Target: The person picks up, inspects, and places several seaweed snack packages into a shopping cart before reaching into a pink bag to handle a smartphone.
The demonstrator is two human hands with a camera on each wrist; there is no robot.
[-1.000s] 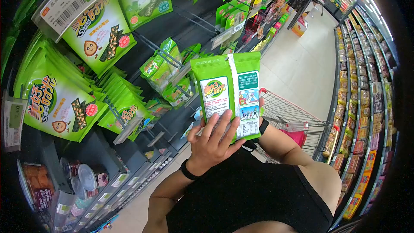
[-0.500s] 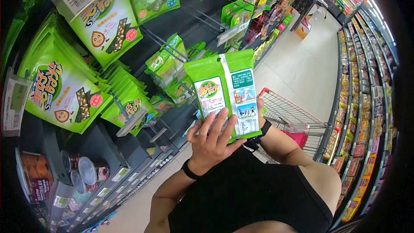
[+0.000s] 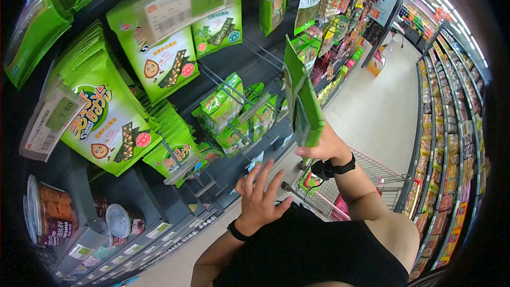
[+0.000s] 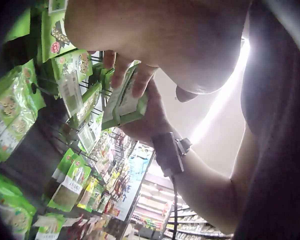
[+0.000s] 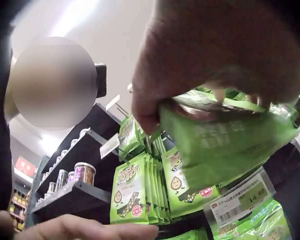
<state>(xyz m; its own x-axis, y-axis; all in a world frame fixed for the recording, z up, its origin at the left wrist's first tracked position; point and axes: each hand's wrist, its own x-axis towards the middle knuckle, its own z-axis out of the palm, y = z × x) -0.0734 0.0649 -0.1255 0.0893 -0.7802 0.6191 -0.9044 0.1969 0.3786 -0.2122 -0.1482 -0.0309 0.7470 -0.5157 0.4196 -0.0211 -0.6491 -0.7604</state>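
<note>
In the head view the right hand [image 3: 333, 142] grips a green snack packet [image 3: 307, 101] by its lower end, turned nearly edge-on. Lower left of it, the left hand [image 3: 260, 202] hangs apart with spread fingers, holding nothing. The right wrist view shows the packet [image 5: 215, 145] beneath the right hand [image 5: 215, 60], and part of the left hand [image 5: 90, 230] below. In the left wrist view, fingers of the left hand [image 4: 127, 67] overlap the packet [image 4: 121, 111] from that angle; the right hand [image 4: 152, 117] holds it. Similar green packets [image 3: 109, 111] hang at the left.
Hooks carry smaller packets [image 3: 226, 106] beyond the hands, with a price tag [image 3: 56, 119] in front of the left row. Plastic tubs [image 3: 56, 212] stand on the lower shelf. A wire shopping cart [image 3: 388, 175] is right of the body; another stocked shelf [image 3: 446, 143] lines the aisle.
The left hand has come off the packet and dropped slightly. Held in the right hand, the packet has moved right and turned from back-facing to edge-on. The view has shifted, moving the shelves rightward.
</note>
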